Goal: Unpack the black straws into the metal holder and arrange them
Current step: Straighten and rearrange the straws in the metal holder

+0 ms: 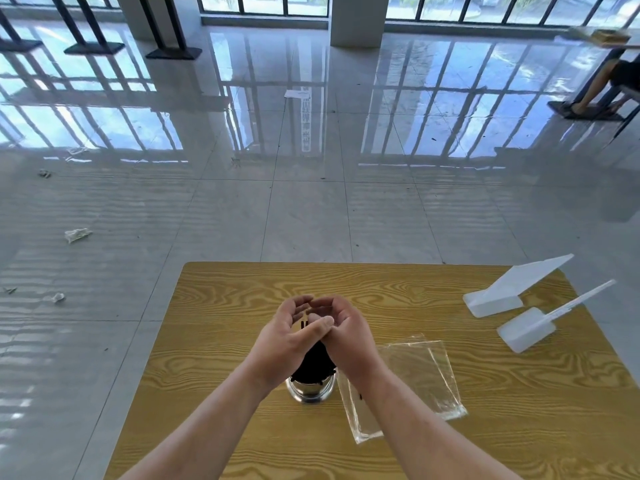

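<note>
I have 2 bare forearms in view, uncovered all the way from the bottom edge of the view up to the wrists. My left hand and right hand are bare as well. 1 thumbnail shows on the left hand, trimmed short and plain.

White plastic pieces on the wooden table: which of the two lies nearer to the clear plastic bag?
The white plastic block with the long thin stick; the wide wedge-shaped white piece lies behind it, farther from the clear plastic bag.
</note>
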Demonstrator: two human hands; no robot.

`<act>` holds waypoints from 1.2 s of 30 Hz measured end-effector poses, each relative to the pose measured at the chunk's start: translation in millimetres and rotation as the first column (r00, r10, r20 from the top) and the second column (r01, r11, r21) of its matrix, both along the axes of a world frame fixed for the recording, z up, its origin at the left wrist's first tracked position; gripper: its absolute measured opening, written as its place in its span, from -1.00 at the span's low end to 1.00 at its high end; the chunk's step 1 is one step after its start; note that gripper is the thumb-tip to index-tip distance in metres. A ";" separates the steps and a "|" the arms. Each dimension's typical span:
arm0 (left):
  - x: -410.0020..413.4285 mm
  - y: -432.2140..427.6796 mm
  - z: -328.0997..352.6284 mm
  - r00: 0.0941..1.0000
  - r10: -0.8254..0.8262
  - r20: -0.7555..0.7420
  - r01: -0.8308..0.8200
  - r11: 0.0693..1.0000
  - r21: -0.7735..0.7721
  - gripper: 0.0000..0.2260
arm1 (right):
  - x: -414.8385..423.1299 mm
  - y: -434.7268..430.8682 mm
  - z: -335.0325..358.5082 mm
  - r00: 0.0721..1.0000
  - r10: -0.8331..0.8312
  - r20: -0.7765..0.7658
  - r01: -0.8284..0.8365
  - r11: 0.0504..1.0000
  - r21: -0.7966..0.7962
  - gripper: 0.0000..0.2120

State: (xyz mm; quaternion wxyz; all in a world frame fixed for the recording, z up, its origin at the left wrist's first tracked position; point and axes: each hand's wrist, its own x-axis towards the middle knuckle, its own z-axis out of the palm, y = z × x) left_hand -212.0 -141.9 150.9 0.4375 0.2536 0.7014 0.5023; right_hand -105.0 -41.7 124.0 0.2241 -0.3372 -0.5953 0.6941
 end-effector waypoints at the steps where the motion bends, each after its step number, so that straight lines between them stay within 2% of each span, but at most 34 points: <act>1: -0.5 0.1 0.2 0.999 0.001 -0.054 -0.001 1.000 -0.009 -0.36 | 1.4 4.1 -0.5 0.999 -0.040 0.024 0.039 0.999 0.035 -0.83; 5: -3.9 -0.1 -3.0 0.929 -0.008 -0.369 -0.020 0.997 -0.073 -0.48 | 19.8 31.0 -19.1 0.943 -0.219 0.250 0.180 0.969 0.171 -0.89; 7: -5.3 -0.2 -7.8 0.844 -0.065 -0.532 -0.007 0.991 -0.131 -0.50 | 32.4 41.0 -37.6 0.892 -0.183 0.413 0.128 0.979 0.157 -0.92; 9: -4.7 1.1 -11.1 0.770 -0.150 -0.620 0.043 0.982 -0.184 -0.44 | 43.5 43.8 -60.0 0.824 -0.118 0.554 0.030 0.986 0.166 -0.92; 11: -1.3 4.3 -12.6 0.711 -0.230 -0.664 0.108 0.970 -0.220 -0.39 | 52.0 42.0 -82.3 0.710 -0.074 0.700 -0.111 0.970 0.216 -0.93; 13: 3.6 7.4 -14.4 0.665 -0.268 -0.697 0.146 0.962 -0.230 -0.38 | 56.7 38.4 -103.0 0.584 -0.036 0.811 -0.212 0.957 0.196 -0.89; 16: 10.6 7.9 -19.6 0.636 -0.275 -0.721 0.161 0.961 -0.225 -0.40 | 60.6 31.9 -129.0 0.425 -0.016 0.905 -0.303 0.939 0.160 -0.78; 18: 12.9 5.4 -24.5 0.635 -0.272 -0.723 0.161 0.962 -0.220 -0.41 | 62.1 26.3 -141.5 0.369 -0.022 0.929 -0.327 0.933 0.152 -0.76; 20: 13.5 2.1 -28.6 0.641 -0.275 -0.716 0.161 0.961 -0.225 -0.42 | 63.4 21.2 -152.2 0.352 -0.026 0.936 -0.314 0.939 0.144 -0.77; 24: 10.4 -4.4 -32.1 0.662 -0.268 -0.700 0.161 0.963 -0.217 -0.45 | 63.6 21.0 -158.7 0.414 -0.023 0.910 -0.258 0.956 0.142 -0.77; 26: 6.7 -5.8 -31.2 0.671 -0.248 -0.699 0.140 0.968 -0.209 -0.47 | 60.5 25.6 -149.9 0.504 -0.029 0.863 -0.215 0.964 0.158 -0.80; 28: 2.3 -4.9 -27.1 0.677 -0.203 -0.707 0.098 0.978 -0.187 -0.51 | 54.8 30.7 -131.0 0.658 -0.046 0.752 -0.154 0.969 0.194 -0.81; 31: -5.0 2.7 -14.7 0.708 -0.096 -0.699 0.016 0.993 -0.120 -0.53 | 44.6 36.6 -81.6 0.867 -0.138 0.479 -0.018 0.952 0.307 -0.85; 33: -8.9 9.6 -2.4 0.734 -0.049 -0.677 -0.004 0.997 -0.077 -0.51 | 39.3 39.0 -46.4 0.929 -0.160 0.333 0.022 0.923 0.383 -0.87; 36: -11.8 20.9 16.6 0.787 -0.032 -0.617 0.029 0.999 -0.015 -0.42 | 35.4 38.7 -5.8 0.969 -0.108 0.223 -0.002 0.896 0.444 -0.89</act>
